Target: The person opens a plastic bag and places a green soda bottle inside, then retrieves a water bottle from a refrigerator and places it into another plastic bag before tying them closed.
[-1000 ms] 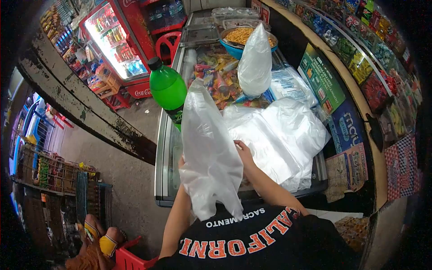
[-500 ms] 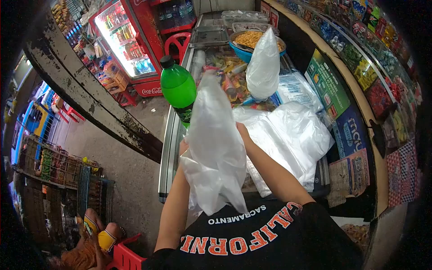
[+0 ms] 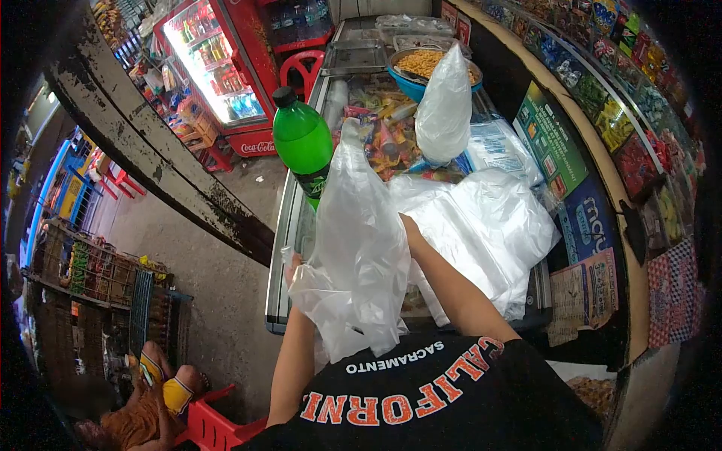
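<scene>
The thin, cloudy white plastic bag [image 3: 357,218] was between your hands, all crinkly, with a pointy top past them. Your left hand [image 3: 292,269] pinched its side, but your right hand [image 3: 408,228] was partly hidden behind it, so I couldn't tell its grip. It seemed light, soft, slippery and easy to rip, best held by its side folds.

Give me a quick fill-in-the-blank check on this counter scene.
1. The left hand touches a plastic bag; the bottle beside that bag is ____.
2. The bottle's cap is ____.
3. The round bowl is ____ outside.
4. The small white word on the shirt reads ____.

Answers: green; black; blue; SACRAMENTO.
</scene>
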Available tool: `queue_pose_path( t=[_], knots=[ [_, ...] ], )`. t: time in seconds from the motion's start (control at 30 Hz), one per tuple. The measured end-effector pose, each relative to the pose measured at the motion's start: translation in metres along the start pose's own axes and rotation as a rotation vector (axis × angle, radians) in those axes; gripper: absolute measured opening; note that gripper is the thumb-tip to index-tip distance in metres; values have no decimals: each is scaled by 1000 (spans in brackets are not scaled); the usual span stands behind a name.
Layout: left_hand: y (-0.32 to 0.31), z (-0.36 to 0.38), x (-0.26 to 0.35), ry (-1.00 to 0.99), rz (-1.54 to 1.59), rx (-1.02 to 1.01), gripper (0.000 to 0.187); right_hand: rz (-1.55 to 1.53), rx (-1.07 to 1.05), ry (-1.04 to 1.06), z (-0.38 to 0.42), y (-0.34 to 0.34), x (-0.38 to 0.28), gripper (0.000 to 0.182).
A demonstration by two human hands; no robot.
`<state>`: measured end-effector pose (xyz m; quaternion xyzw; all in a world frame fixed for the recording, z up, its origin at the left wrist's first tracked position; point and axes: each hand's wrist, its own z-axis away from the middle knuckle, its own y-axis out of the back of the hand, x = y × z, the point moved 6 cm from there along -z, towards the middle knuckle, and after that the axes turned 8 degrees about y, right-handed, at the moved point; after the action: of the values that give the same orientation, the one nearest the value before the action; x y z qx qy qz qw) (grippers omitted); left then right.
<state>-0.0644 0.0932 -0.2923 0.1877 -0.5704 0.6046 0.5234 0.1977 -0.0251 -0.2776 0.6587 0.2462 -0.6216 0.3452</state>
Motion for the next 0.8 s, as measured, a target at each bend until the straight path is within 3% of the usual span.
queue_pose_path(
  t=[0.07,0.1,0.13,0.2,0.23,0.27,0.3,0.37,0.43,0.5,0.57,0.6,0.73,0.8],
  knots=[
    [17,8,14,-3,-10,115,27,144,9,70,2,4,-2,26],
    [36,11,12,109,51,277,28,288,24,147,2,7,-9,25],
    [34,16,23,106,51,283,28,286,17,148,1,8,-7,25],
    [30,25,31,310,177,209,29,67,30,38,0,10,6,25],
    [44,15,37,146,345,60,29,-11,28,-22,0,8,9,27],
    [64,7,30,143,346,70,29,-12,19,-25,1,8,9,27],
    [41,23,48,236,94,171,26,51,24,-4,4,9,0,28],
    [-22,59,80,9,-281,205,22,47,40,22,0,9,11,31],
    [-84,86,96,-590,-675,61,23,14,20,30,-7,7,28,30],
    [-110,105,88,-863,-948,-11,26,-120,1,43,-6,4,31,27],
    [-111,101,64,-496,-665,-114,23,14,21,17,0,7,10,26],
    [-111,103,63,-495,-665,-115,23,147,50,-5,1,11,7,25],
    [-94,111,60,-345,-432,-42,16,162,83,59,4,13,7,24],
    [-83,113,62,-284,-330,-32,16,6,77,29,6,9,10,24]
  ],
)
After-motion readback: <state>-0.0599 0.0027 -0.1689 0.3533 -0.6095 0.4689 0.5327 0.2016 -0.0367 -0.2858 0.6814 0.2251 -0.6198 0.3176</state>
